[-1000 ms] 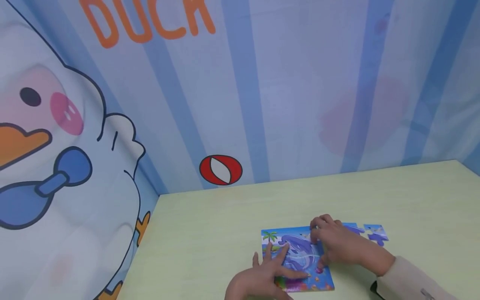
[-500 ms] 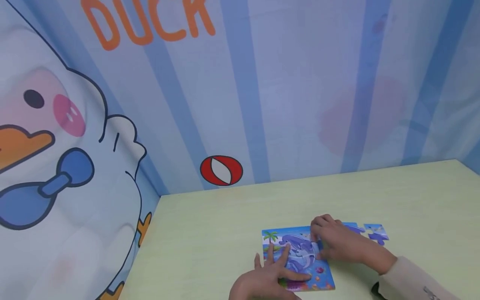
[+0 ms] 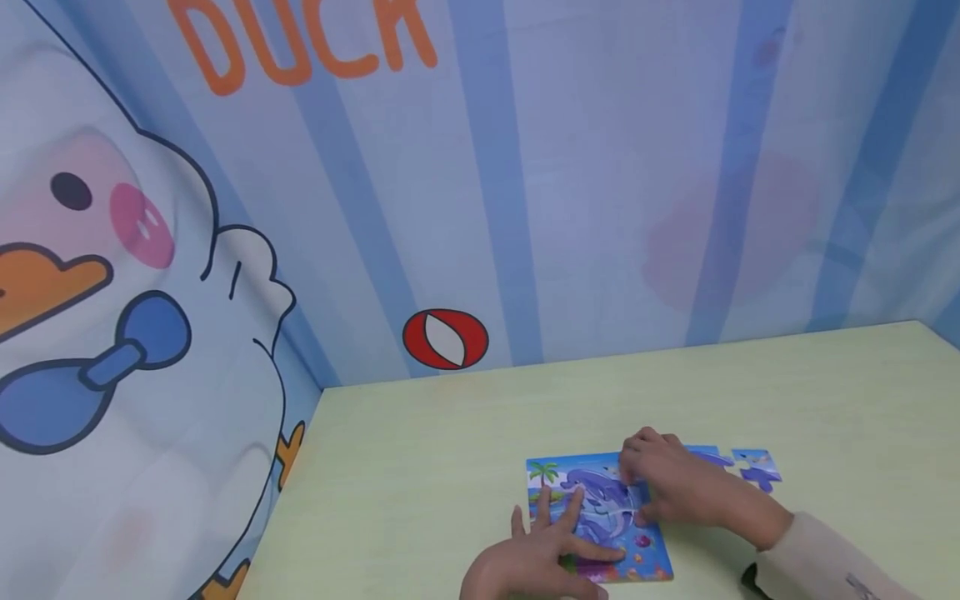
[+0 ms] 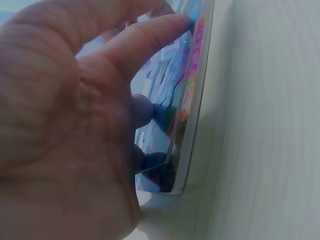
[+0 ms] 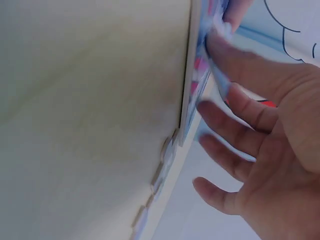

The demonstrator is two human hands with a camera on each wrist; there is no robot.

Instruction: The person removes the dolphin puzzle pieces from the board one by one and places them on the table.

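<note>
A dolphin jigsaw puzzle (image 3: 596, 482) in a flat tray lies on the table, with a palm tree at its upper left. My left hand (image 3: 531, 557) rests on its lower left part, fingers spread; the left wrist view shows the fingertips touching the picture (image 4: 167, 107). At the puzzle's right side is my right hand (image 3: 671, 482). Between its thumb and index finger it pinches a thin puzzle piece (image 5: 218, 70), which stands tilted over the tray in the right wrist view. From the head, the back of the hand hides that piece.
Just right of the tray, loose puzzle pieces lie on the table (image 3: 420, 467): a corner piece (image 3: 757, 467) and a partly covered blue and purple one (image 3: 708, 454). A striped fabric backdrop (image 3: 592, 183) with a printed duck rises behind the table and at its left.
My right thumb has drawn up from the pink shell on the picture, which now shows uncovered. The left hand keeps its place on the puzzle, with only a slight shift.
</note>
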